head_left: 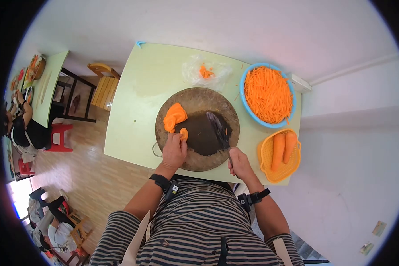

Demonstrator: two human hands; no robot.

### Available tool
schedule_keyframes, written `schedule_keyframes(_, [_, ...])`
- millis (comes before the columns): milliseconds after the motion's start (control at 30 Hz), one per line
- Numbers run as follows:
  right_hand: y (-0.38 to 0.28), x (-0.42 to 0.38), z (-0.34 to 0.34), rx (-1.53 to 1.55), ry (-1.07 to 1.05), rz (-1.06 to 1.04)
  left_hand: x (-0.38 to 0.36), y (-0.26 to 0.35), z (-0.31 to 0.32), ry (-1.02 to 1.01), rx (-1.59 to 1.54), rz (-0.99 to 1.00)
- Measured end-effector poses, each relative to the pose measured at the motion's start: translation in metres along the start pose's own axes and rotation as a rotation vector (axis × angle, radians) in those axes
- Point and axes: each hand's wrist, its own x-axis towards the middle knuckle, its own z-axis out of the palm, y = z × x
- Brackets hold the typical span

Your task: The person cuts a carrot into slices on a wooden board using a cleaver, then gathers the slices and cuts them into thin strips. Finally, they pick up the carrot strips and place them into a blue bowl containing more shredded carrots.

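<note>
My left hand [175, 148] is at the lower left of the round wooden board [199, 162], its fingertips closed against a small orange carrot piece [184, 134]. Just above lie overlapping carrot slices [175, 116]. At the board's lower right, my right hand [240, 164] is wrapped round the handle of a knife [217, 128], whose dark blade rests over the wet middle of the board, pointing up and left. A blue basin [243, 95] of shredded carrot [267, 94] stands to the right of the board. Below it, a yellow basket [264, 170] holds two whole carrots [278, 150].
A plastic bag [217, 76] with carrot scraps [205, 72] lies behind the board on the pale green table [133, 102]. A wooden chair [105, 91] and a red stool [60, 137] stand at the left. People [60, 232] sit farther off.
</note>
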Motion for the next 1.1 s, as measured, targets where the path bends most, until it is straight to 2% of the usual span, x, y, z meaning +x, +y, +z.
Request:
schedule_keyframes(67, [0.004,-0.004,0.004,-0.012,-0.025,-0.001,-0.001,-0.002,-0.003,-0.032,0.11,-0.121])
schedule_keyframes(167, [0.012,-0.007,0.007,-0.018,-0.066,0.024,-0.001,-0.004,-0.001,-0.051,0.178,-0.144])
schedule_keyframes(400, [0.01,-0.006,-0.007,-0.035,-0.05,0.045,0.012,0.004,0.006,-0.078,0.184,-0.228])
schedule_keyframes(467, [0.008,-0.003,-0.011,-0.044,-0.032,0.033,0.015,0.003,0.009,-0.138,0.15,-0.305])
schedule_keyframes(800, [0.004,-0.008,-0.004,-0.019,0.013,0.017,0.024,0.005,0.015,-0.206,0.119,-0.34])
schedule_keyframes(1100, [0.019,-0.019,-0.001,-0.019,0.004,0.02,0.029,0.038,0.035,-0.417,0.006,-0.378])
